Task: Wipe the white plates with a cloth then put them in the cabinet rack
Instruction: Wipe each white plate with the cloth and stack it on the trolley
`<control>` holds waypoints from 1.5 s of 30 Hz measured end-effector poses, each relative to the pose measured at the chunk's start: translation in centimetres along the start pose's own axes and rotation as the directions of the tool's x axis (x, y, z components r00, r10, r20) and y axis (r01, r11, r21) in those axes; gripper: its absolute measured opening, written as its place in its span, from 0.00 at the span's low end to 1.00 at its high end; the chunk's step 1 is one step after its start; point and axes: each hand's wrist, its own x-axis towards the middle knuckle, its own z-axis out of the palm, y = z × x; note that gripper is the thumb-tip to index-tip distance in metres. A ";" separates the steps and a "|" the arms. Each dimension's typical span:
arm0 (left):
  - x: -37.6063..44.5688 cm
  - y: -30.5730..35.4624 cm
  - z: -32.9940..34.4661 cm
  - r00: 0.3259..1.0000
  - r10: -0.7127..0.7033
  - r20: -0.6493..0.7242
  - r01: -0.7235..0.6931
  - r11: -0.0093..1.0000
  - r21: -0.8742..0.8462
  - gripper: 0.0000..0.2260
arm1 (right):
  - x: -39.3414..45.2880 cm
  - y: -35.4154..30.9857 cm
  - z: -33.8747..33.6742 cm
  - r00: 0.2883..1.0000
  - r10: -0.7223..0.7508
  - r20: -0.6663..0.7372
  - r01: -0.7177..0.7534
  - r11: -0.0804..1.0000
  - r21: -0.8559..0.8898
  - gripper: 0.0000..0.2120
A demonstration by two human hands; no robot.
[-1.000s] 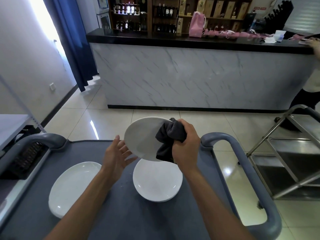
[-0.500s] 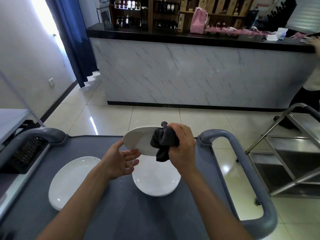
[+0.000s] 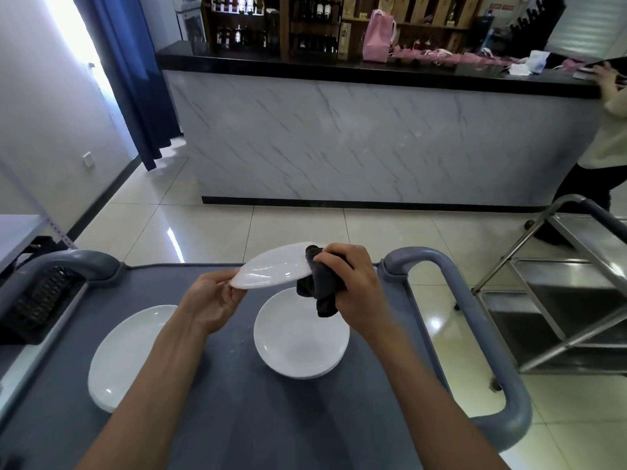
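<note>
Looking down from the head camera, two bare forearms reach over a grey cart surface (image 3: 237, 418) with rounded grey handles. The left hand (image 3: 212, 301) holds a white plate (image 3: 274, 268) in the air, tilted nearly flat — its fingers curl under the plate's near left edge with the thumb on the rim. The right hand (image 3: 354, 283) has its grip closed around a bunched dark cloth (image 3: 319, 286), pinching it over the plate's right rim; a loose end of the cloth hangs below.

Directly beneath the raised plate, a stack of white plates (image 3: 302, 340) sits on the cart. A second white plate, oval (image 3: 125, 351), lies near the cart's left edge, partly hidden by the left forearm.

Beyond the cart, a tiled floor leads to a marble-fronted bar counter (image 3: 356, 137) with a black top. A pink bag (image 3: 376, 35) stands on it, in front of wooden shelves of bottles. A blue curtain (image 3: 135, 79) hangs at left. A steel trolley (image 3: 570, 293) stands at right, and another person (image 3: 607, 130) is partly visible at the right edge.
</note>
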 end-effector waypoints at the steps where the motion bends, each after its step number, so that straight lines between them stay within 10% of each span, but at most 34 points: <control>1: 0.0 0.0 0.0 1.000 0.009 -0.028 -0.008 1.000 0.017 0.21 | 0.0 0.1 -0.2 0.999 -0.003 0.040 0.004 1.000 -0.010 0.22; 3: 0.1 -0.1 0.3 0.989 0.070 -0.127 -0.068 0.998 0.020 0.08 | -0.1 0.1 -0.3 0.993 0.007 0.121 -0.005 1.000 -0.019 0.25; 18: -1.4 -1.7 1.1 0.886 0.460 -0.063 -0.373 0.787 0.491 0.10 | 0.8 -3.3 1.3 0.947 0.277 0.162 -0.314 0.906 0.283 0.33; 33: -3.0 -4.0 3.0 0.877 0.461 0.133 -0.426 0.620 0.659 0.09 | 1.4 -4.1 5.0 0.851 0.520 -0.066 -0.496 0.840 0.221 0.19; 45: -2.7 -3.7 2.8 0.867 0.471 0.162 -0.448 0.596 0.666 0.08 | 0.8 -5.4 6.3 0.923 0.384 -0.014 -0.377 0.911 0.168 0.23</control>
